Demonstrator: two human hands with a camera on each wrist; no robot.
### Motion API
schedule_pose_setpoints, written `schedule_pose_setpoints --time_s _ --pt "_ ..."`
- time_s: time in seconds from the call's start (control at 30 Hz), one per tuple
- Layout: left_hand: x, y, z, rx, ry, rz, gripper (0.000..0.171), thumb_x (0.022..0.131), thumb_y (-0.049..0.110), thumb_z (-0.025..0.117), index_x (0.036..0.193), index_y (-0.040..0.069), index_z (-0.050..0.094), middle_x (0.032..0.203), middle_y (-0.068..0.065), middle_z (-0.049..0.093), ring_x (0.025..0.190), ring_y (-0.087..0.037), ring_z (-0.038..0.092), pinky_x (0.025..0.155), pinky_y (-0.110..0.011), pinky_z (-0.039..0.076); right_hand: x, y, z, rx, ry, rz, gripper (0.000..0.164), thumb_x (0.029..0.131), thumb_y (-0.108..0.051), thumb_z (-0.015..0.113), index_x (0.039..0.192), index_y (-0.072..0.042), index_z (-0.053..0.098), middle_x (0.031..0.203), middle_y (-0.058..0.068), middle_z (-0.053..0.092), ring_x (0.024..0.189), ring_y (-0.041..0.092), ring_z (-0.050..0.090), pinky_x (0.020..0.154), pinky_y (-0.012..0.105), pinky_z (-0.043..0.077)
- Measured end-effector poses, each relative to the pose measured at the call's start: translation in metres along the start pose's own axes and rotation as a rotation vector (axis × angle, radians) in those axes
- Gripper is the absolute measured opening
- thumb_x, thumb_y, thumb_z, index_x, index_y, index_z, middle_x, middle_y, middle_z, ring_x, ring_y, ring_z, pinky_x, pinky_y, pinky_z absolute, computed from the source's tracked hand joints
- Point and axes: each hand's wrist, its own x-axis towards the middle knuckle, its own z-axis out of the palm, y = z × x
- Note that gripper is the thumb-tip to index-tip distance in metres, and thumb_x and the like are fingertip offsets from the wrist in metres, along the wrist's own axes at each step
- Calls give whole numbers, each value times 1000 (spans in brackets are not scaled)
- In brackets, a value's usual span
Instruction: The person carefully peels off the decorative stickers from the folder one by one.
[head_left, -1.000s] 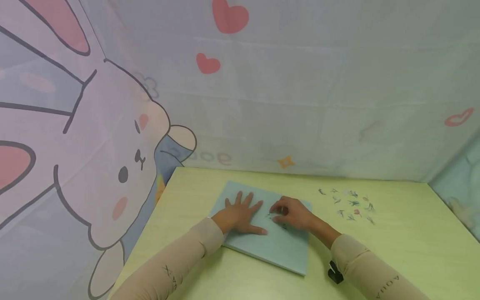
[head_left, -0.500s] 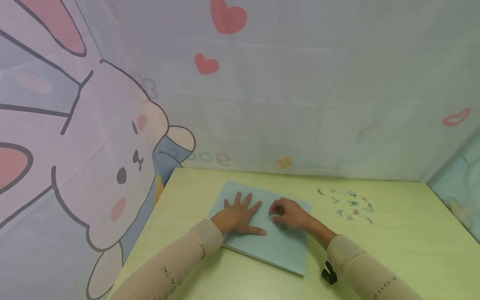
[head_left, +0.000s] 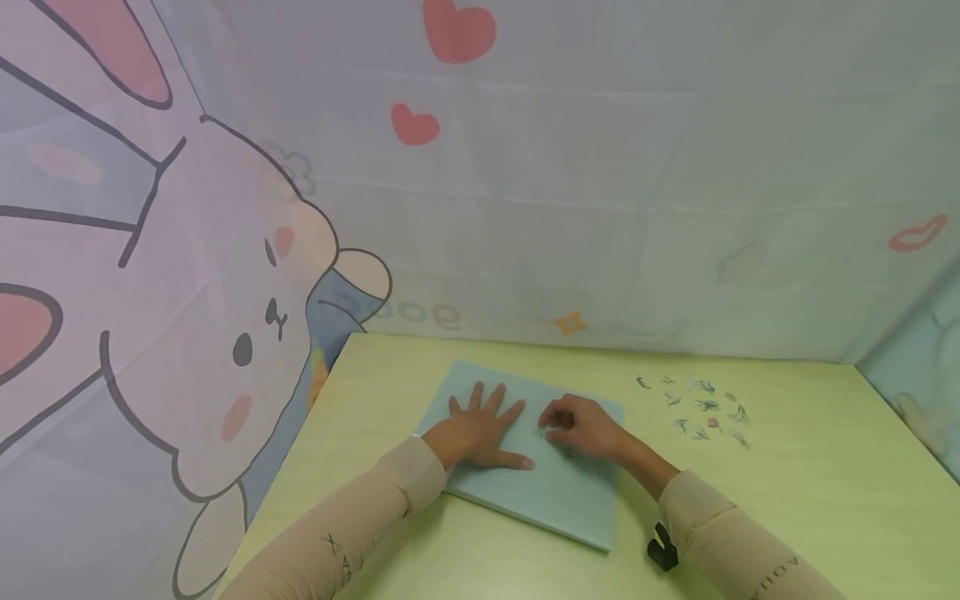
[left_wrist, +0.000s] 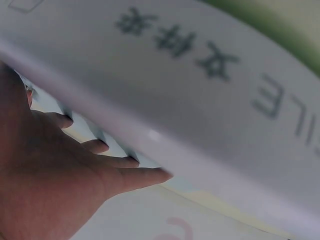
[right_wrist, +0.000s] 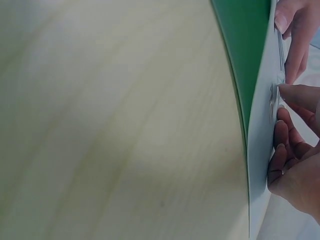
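A pale blue file folder (head_left: pixel 525 508) lies at an angle on the table, its printed spine (left_wrist: pixel 165 75) showing large in the left wrist view. My left hand (head_left: pixel 480 433) rests flat on the folder's left half, fingers spread. Over the right half, my right hand (head_left: pixel 585 427) has its fingers curled, thumb and forefinger pinching a small clear sticker (head_left: pixel 539 432) with a greenish print, right at the cover. Much of that sticker is hidden by the fingers. Another small dark print (head_left: pixel 567 453) shows on the cover just under the right hand.
Several small stickers (head_left: pixel 707 406), bluish with a few reddish ones, are spread on the yellow-green table (head_left: pixel 810 467) right of the folder. A black piece (head_left: pixel 662 548) hangs by the right cuff. A cloth backdrop (head_left: pixel 585 167) with hearts and a rabbit stands behind.
My right hand's fingers have drawn slightly closer together over the sticker, covering more of it. The left hand and the folder stay in place.
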Motion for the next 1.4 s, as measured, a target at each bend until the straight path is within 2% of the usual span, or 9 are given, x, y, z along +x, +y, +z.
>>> schedule_pose_setpoints --time_s 0.17,0.43,0.7,0.8,1.2,1.4 --pt "-2 0 -2 5 -8 -4 107 88 87 54 172 30 19 178 -12 7 161 -47 3 118 -78 19 0 1 0 4 -5 -4 13 97 -8 76 109 -11 77 102 1 69 88 14 58 78 34 50" --pt "0 0 -1 17 -7 -5 108 88 88 53 172 30 18 178 -12 6 161 -47 3 118 -77 19 -2 0 -2 13 19 -25 16 100 -7 70 114 -10 79 110 3 72 105 24 67 93 46 54" --pt "-1 0 -1 10 6 3 107 88 87 55 172 29 20 178 -12 8 161 -48 5 117 -78 20 -1 2 0 -16 32 -95 22 94 -10 81 115 -7 77 97 5 65 85 14 57 75 30 50" --pt "0 -1 0 11 11 1 107 88 87 55 172 29 21 178 -13 8 161 -48 5 117 -78 20 -1 2 0 -27 39 -117 19 93 -9 82 111 -7 78 94 5 64 80 12 55 72 29 48" --pt "1 -1 1 7 16 -3 107 88 88 55 171 29 21 178 -13 8 161 -48 5 118 -78 20 2 -6 -4 -50 -16 -77 9 94 -6 78 102 -7 75 96 5 64 83 14 57 75 32 49" --pt "0 -1 1 -1 15 2 107 88 86 56 171 29 22 178 -13 9 161 -48 6 117 -78 20 1 -6 -3 -38 -6 -41 7 94 -6 77 99 -10 75 94 3 64 82 13 56 74 32 48"
